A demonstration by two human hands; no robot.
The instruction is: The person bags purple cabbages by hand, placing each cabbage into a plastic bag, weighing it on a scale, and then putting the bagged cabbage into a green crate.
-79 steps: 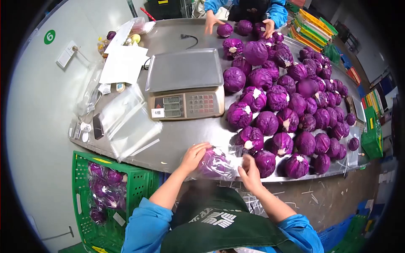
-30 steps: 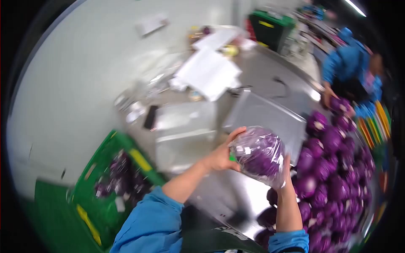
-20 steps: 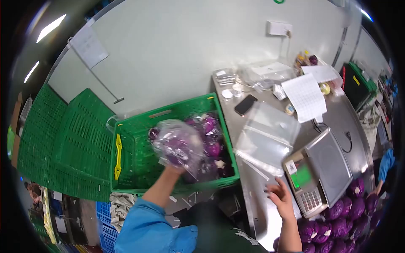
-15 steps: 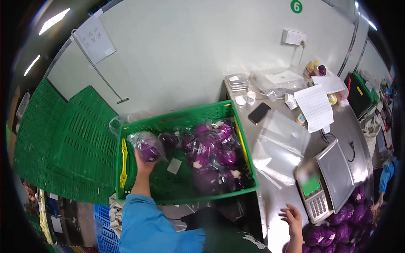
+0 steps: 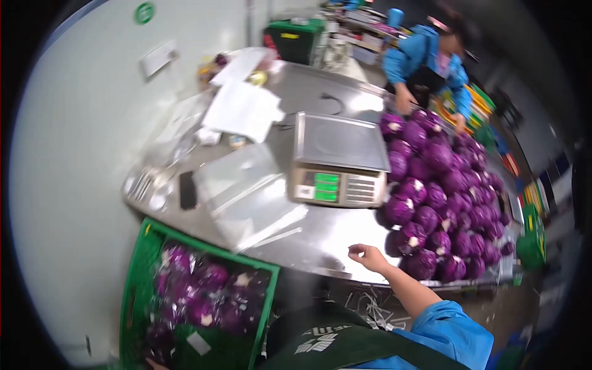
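Note:
My right hand (image 5: 370,257) hangs over the front part of the steel table (image 5: 327,225), loosely curled with nothing visible in it. Nearest to it is a large pile of purple cabbages (image 5: 435,209) on its right. Beyond the hand stands a weighing scale (image 5: 339,160) with a lit green display and a bare pan. At the bottom edge only a bit of my left hand (image 5: 155,364) shows, low in the green crate (image 5: 131,290); its fingers are hidden. Plastic-wrapped purple cabbages (image 5: 203,290) lie in that crate, with a pale label (image 5: 198,343) on its floor.
Clear plastic bags (image 5: 243,191) lie left of the scale, with a black phone (image 5: 188,190) beside them. Papers (image 5: 243,111) and packaging sit against the wall. Across the table, a co-worker in blue sleeves (image 5: 401,61) has both hands at the cabbage pile.
My view has swung right, bringing the cabbage pile and co-worker into sight. My left hand, earlier around a bagged cabbage in the crate, is now almost out of view. My right hand's fingers are more curled.

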